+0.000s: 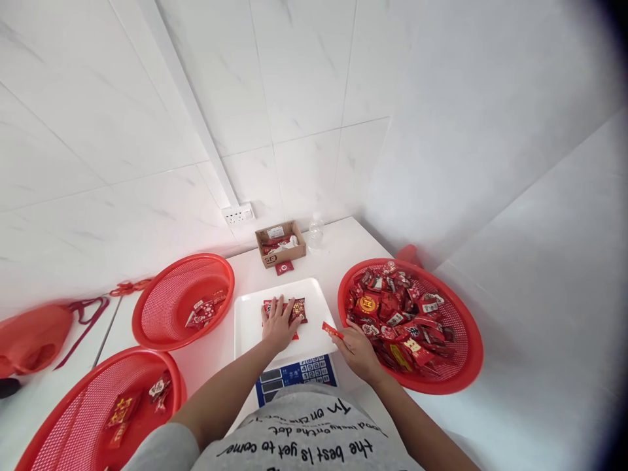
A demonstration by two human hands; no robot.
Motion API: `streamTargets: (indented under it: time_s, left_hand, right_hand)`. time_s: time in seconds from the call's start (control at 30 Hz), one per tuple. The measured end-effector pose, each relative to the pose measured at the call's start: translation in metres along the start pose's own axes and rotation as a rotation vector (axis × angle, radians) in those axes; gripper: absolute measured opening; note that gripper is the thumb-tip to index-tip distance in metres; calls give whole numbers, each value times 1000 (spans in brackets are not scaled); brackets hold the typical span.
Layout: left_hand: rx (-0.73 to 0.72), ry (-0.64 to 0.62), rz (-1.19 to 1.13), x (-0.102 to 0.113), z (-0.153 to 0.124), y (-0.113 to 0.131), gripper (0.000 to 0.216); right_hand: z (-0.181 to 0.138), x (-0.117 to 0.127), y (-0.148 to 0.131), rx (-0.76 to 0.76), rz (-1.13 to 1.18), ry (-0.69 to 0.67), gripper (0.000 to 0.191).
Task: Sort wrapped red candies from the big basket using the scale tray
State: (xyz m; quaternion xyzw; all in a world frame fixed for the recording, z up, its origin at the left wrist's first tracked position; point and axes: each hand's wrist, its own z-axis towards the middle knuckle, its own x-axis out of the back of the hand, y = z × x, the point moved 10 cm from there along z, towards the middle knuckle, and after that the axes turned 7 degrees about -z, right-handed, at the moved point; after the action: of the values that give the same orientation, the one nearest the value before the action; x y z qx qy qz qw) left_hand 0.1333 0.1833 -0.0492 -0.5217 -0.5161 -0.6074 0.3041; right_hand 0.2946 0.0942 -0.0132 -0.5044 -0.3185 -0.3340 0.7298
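Observation:
My left hand (279, 325) lies with its fingers spread over a few red snack packets (299, 310) on the white tray (316, 297) of a weighing scale. Part of those packets is hidden under the palm. Between the fingers of my right hand (360, 353) is a narrow red packet (332, 330), its tip over the tray's right edge. Close beside that hand stands a red plastic basket (466, 350), heaped with small red wrapped packets (392, 307). The scale's blue keypad panel (294, 377) shows between my forearms.
Two more red baskets stand at the left, the farther one (184, 265) and the nearer one (63, 418), each with a few packets. Behind the tray are a small cardboard box (282, 258), a red packet (284, 267) and a clear bottle (316, 230). A red bag (34, 330) lies far left.

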Motion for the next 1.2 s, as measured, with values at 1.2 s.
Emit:
streamTargets:
  time_s: [1.2]
  left_hand:
    - [118, -34, 0, 1, -2, -23, 70]
  right_hand:
    - [-2, -1, 21, -148, 200, 19, 31]
